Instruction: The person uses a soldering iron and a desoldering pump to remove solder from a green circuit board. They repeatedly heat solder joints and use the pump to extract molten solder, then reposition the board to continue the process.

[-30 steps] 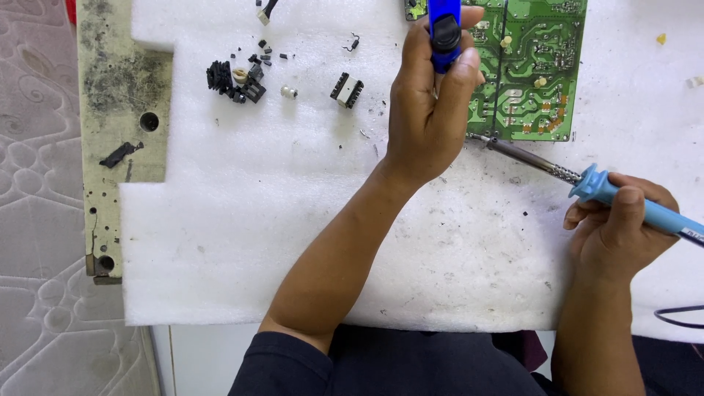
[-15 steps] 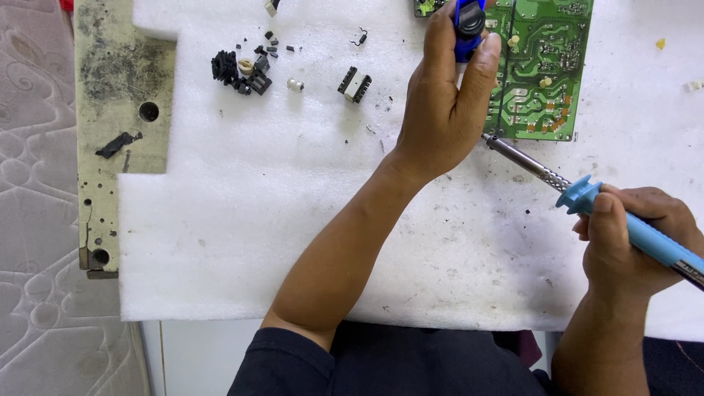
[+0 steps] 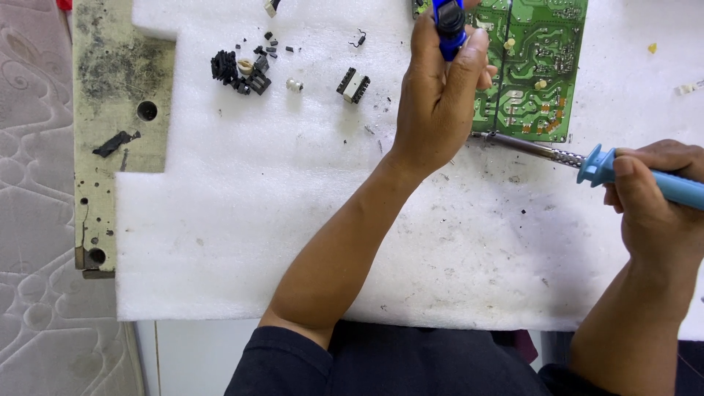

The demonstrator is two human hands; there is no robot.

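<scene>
My left hand (image 3: 440,103) grips a blue and black tool (image 3: 447,26), held upright at the left edge of a green circuit board (image 3: 539,70) that lies solder side up on white foam. My right hand (image 3: 656,202) holds a soldering iron with a light blue handle (image 3: 653,180). Its metal shaft (image 3: 532,149) points left and the tip reaches the board's lower edge, just beside my left hand.
The white foam sheet (image 3: 293,220) covers most of the bench. Small black and white removed parts (image 3: 242,70) and a black-and-white component (image 3: 353,85) lie at its top left. A worn, stained board with holes (image 3: 110,110) sits at the left over a quilted surface (image 3: 37,220).
My left hand and the blue tool stay at the board's edge. My right hand has shifted right and up, and the iron now lies flatter with its tip at the board's lower edge.
</scene>
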